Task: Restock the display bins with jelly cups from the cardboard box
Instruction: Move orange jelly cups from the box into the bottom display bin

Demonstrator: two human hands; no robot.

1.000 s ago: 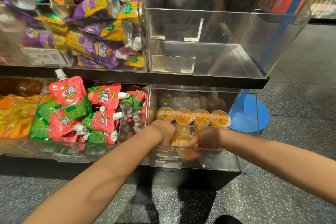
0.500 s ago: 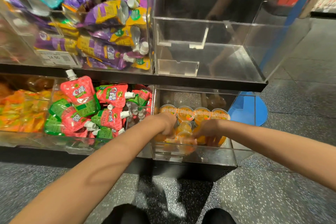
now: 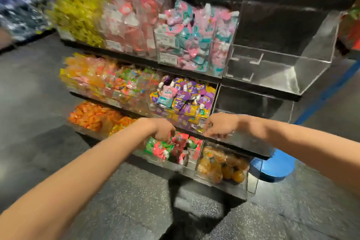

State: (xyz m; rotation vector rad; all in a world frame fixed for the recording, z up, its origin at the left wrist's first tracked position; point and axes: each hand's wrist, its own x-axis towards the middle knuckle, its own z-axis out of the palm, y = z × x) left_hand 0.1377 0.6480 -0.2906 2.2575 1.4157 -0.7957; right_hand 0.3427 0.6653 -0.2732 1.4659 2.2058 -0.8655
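Orange jelly cups (image 3: 222,167) lie piled in the clear bottom-right display bin (image 3: 244,186). Both of my hands hover above and in front of that bin, outside it. My left hand (image 3: 163,130) hangs over the red and green pouches (image 3: 165,146) with fingers loosely curled downward and nothing in them. In front of the shelf edge, my right hand (image 3: 218,125) has relaxed fingers pointing down and left, and it holds nothing. The view is motion-blurred. No cardboard box shows.
Two clear bins on the right stand without goods, an upper bin (image 3: 276,68) and a middle bin (image 3: 251,103). Bins of purple pouches (image 3: 185,99), pink pouches and orange packs fill the shelves leftward. A blue round base (image 3: 272,167) sits on the dark speckled floor.
Both hands have come up out of the jelly cup bin. The view has pulled back and up, so several shelf levels now show.
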